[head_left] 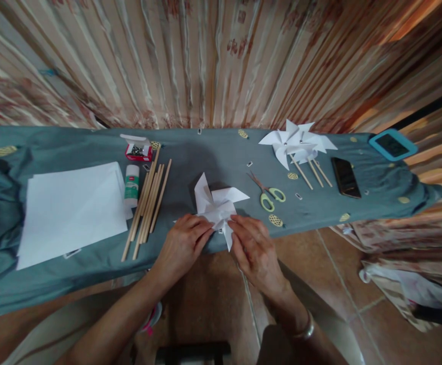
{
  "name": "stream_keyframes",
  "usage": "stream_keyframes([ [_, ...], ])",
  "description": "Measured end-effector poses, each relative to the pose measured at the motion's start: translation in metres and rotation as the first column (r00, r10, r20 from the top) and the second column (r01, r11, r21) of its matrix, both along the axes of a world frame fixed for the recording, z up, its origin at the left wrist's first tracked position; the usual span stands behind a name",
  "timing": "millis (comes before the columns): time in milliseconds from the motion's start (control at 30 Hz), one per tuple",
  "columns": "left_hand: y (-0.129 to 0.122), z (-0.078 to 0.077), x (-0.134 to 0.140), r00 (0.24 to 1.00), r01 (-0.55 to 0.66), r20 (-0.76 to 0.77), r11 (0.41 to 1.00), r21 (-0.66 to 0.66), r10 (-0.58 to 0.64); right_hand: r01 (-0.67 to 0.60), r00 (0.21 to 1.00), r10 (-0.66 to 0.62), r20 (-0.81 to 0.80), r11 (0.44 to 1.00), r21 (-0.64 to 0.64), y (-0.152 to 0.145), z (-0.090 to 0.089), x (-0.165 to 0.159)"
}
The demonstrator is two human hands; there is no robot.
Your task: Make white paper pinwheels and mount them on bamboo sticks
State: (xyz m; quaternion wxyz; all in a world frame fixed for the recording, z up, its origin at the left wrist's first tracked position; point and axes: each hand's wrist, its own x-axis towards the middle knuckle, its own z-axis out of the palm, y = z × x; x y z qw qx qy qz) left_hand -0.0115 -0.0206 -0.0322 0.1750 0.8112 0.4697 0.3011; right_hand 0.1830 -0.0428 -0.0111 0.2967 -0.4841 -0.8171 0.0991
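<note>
A white paper pinwheel (217,207) lies at the front edge of the cloth-covered table, its blades folded and standing up. My left hand (185,242) pinches its near left side, fingers closed on the paper. On the near right side, my right hand (254,248) grips another part of the same pinwheel between thumb and fingers. No stick shows on this pinwheel. Green-handled scissors (268,194) rest with their blades apart, just right of it. Several wooden sticks (148,203) lie in a loose bundle to the left of my left hand.
A stack of white paper (72,213) lies left, beside an upright glue stick (131,185) and a small red box (139,151) of metal pieces. Finished pinwheels on sticks (295,143), a dark phone (345,177) and a blue-framed tablet (393,145) lie right. A curtain (221,66) hangs behind.
</note>
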Motion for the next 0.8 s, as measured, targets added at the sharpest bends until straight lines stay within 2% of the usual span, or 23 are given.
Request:
stream_keyframes([
  [100, 0.003, -0.002, 0.000, 1.000, -0.017, -0.019, 1.000, -0.003, 0.017, -0.031, 1.000, 0.031, 0.002, 0.999, 0.019, -0.002, -0.001, -0.008],
  [267, 0.007, -0.005, -0.001, 0.998, -0.038, -0.047, 0.999, -0.028, 0.037, -0.032, 0.994, 0.029, 0.106, 0.999, 0.027, 0.000, -0.004, -0.014],
  [533, 0.010, -0.005, 0.002, 0.995, -0.094, 0.033, 0.994, -0.051, 0.096, -0.013, 0.979, 0.009, 0.205, 1.000, 0.021, 0.003, -0.005, -0.016],
  [800, 0.014, -0.003, -0.001, 0.997, -0.029, 0.065, 0.999, -0.017, 0.030, 0.006, 0.976, -0.010, 0.219, 1.000, 0.020, 0.005, -0.004, -0.020],
])
